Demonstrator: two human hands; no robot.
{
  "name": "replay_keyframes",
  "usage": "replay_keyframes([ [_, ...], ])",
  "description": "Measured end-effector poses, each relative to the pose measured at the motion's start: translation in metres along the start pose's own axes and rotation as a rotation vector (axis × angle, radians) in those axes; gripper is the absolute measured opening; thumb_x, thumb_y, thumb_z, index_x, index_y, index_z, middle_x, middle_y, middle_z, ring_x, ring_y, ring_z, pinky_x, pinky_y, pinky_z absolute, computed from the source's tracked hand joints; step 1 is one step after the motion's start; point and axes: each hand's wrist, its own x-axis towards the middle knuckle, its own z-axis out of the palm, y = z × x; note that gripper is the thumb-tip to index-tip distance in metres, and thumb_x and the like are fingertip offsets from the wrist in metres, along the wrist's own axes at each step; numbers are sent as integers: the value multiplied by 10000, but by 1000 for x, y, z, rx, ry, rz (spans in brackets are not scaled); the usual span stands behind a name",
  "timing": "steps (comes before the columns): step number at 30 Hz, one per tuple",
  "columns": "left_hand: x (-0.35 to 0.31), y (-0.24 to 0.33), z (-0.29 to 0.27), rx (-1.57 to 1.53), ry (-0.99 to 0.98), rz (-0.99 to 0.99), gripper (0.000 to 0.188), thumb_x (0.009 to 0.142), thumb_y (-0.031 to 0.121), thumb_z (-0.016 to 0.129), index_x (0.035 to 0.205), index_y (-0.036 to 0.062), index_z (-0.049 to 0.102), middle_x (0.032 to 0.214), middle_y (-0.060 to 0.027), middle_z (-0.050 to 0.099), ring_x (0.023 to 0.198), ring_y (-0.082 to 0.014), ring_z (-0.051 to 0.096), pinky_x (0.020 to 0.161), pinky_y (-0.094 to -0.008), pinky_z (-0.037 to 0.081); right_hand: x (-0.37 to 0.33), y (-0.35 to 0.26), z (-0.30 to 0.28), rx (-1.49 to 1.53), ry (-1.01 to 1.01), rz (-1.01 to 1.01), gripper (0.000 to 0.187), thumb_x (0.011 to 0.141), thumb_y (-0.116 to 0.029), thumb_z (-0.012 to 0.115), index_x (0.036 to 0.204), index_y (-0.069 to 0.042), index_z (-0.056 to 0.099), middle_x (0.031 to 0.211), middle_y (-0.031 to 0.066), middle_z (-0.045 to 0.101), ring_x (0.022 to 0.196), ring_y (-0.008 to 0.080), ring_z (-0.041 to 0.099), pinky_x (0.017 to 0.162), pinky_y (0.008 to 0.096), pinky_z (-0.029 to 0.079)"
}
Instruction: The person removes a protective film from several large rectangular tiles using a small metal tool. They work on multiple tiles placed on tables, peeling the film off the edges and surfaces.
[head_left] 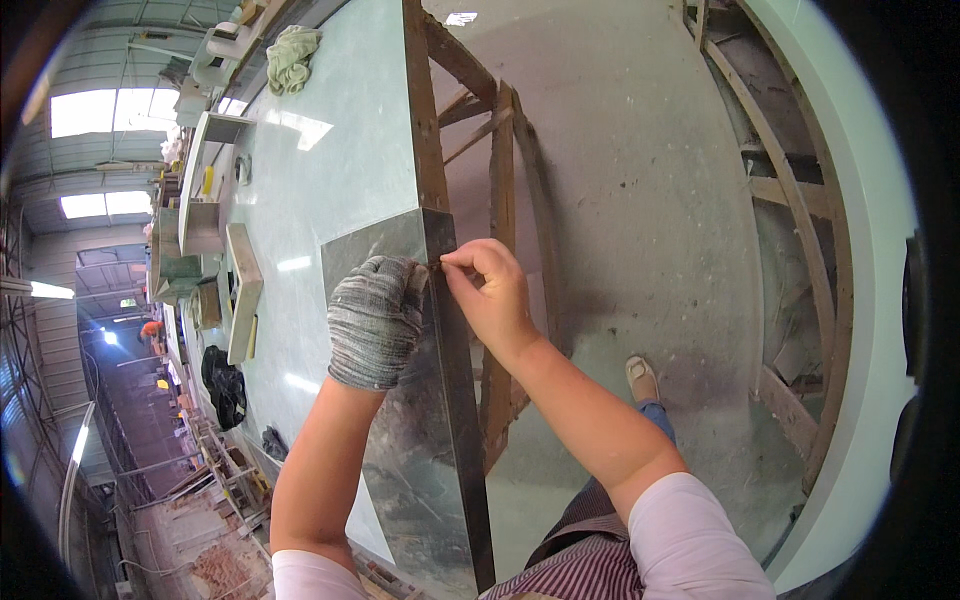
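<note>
My left hand (376, 322) wears a grey striped knit glove and rests on a dark marbled slab (415, 475). Its fingers are curled by the slab's right edge, and whatever they may grip is hidden. My bare right hand (495, 295) comes in from the right, thumb and forefinger pinched together at that same edge, close to the gloved fingertips. Something tiny may sit in the pinch, too small to name. The slab has a dark edge strip (455, 380) and lies over the side of a pale, glossy worktop (365, 130).
A crumpled pale cloth (292, 58) lies at the worktop's far end. Along its left side are an angled pale piece (243, 290) and a black plastic bag (222, 387). Wooden supports (497, 150) stand below the edge. A pale, curved surface on a wooden frame (835, 230) runs along the right.
</note>
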Motion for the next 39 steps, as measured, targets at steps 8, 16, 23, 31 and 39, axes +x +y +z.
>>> replay_keyframes([
  [8,-21,16,-13,50,-49,17,74,889,115,665,861,47,671,794,-175,649,734,-387,635,644,-447,507,-22,-6,-8,20,-35,-58,123,779,20,715,875,-44,674,885,96,649,822,260,647,692,342,509],
  [16,-48,24,-16,50,-80,53,45,869,93,671,851,55,653,771,-157,639,708,-381,624,622,-446,498,-50,-11,-19,47,-77,-66,150,767,40,712,885,-39,664,883,100,638,830,280,635,707,359,505],
  [23,-76,30,-21,36,-109,57,42,845,84,685,823,60,657,732,-156,630,681,-377,619,608,-442,493,-77,-18,-30,-11,-172,-90,142,800,48,707,913,-31,672,935,84,636,851,216,632,691,303,510],
  [31,-106,41,-29,7,-165,50,40,823,67,691,807,55,655,715,-150,631,662,-370,618,601,-438,495,-112,-29,-37,22,-172,-28,177,770,35,715,910,-53,651,901,104,638,864,294,631,742,374,504],
  [39,-137,49,-34,-2,-203,64,50,812,66,700,799,53,653,714,-145,636,644,-361,617,601,-437,496,-144,-35,-47,4,-234,-25,188,769,52,722,918,-47,664,927,97,634,850,256,634,722,335,508],
])
